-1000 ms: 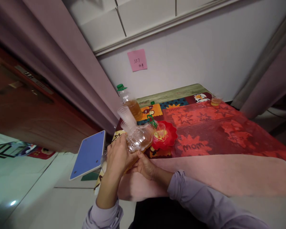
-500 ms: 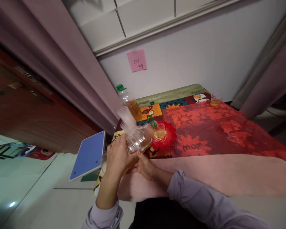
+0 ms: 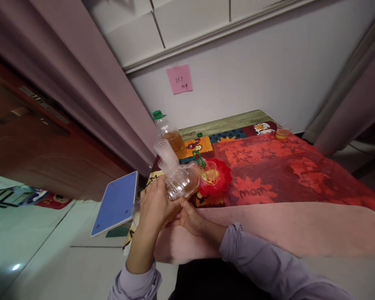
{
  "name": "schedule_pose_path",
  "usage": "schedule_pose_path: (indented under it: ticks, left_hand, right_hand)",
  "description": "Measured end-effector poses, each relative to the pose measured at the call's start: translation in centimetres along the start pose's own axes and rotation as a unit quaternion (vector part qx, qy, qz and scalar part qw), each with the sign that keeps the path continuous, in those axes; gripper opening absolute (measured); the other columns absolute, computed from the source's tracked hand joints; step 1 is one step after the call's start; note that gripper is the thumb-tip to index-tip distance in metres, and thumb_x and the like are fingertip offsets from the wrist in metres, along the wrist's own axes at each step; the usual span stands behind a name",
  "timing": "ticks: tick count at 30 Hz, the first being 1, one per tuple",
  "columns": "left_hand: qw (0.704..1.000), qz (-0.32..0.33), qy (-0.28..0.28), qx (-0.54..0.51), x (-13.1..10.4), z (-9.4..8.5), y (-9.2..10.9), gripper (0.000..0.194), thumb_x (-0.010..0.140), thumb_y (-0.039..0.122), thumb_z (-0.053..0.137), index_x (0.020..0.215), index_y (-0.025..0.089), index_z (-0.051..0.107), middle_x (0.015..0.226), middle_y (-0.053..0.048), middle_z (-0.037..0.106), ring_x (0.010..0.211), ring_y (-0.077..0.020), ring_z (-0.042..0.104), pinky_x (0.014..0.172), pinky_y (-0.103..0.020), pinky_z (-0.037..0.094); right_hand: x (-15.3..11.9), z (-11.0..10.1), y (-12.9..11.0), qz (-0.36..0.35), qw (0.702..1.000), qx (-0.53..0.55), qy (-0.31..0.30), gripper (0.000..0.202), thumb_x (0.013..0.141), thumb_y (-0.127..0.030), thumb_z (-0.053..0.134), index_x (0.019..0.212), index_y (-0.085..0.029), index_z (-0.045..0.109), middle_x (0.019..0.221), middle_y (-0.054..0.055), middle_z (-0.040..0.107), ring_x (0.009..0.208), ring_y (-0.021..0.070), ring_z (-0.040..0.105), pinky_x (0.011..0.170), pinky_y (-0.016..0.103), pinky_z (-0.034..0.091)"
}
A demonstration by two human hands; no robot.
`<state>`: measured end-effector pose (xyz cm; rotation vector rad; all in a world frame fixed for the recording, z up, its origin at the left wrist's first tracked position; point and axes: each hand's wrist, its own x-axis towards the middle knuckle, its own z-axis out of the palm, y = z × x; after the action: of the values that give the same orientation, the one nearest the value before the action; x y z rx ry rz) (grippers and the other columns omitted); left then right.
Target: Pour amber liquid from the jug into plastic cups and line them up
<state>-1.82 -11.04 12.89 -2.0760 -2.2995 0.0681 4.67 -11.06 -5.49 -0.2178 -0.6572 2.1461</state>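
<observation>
A clear plastic bottle point(image 3: 183, 181) with amber liquid lies tilted between my hands, its neck over a red scalloped plate point(image 3: 223, 177). My left hand point(image 3: 154, 204) is wrapped round its near end, and my right hand point(image 3: 189, 216) grips it from below. On the plate, under the bottle's mouth, stands a clear cup point(image 3: 210, 170). Beyond the held bottle is a leaning stack of clear cups point(image 3: 166, 153). Behind that stands another bottle point(image 3: 174, 139) of amber liquid, with a green cap on.
At the table's far right corner is a cup point(image 3: 282, 132) with some amber liquid. A small green cap point(image 3: 200, 135) lies near the back edge. Left of the table is a blue board point(image 3: 115, 204). A pink note point(image 3: 179, 79) is on the wall.
</observation>
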Motion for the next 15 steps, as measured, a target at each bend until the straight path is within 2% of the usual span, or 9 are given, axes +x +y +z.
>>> schedule_pose_path:
  ticks: [15]
  left_hand:
    - [1.000,0.011,0.015,-0.008,-0.02,0.29,-0.42,0.077,0.084,0.047,0.075,0.149,0.012,0.051,0.132,-0.020,0.070,0.126,-0.0417,0.066,0.100,-0.050,0.049]
  right_hand:
    - [0.10,-0.34,0.30,-0.006,1.000,-0.018,0.009,0.078,0.088,-0.085,0.065,0.142,-0.028,0.057,0.128,0.013,0.078,0.110,0.0337,0.078,0.094,0.060,0.062]
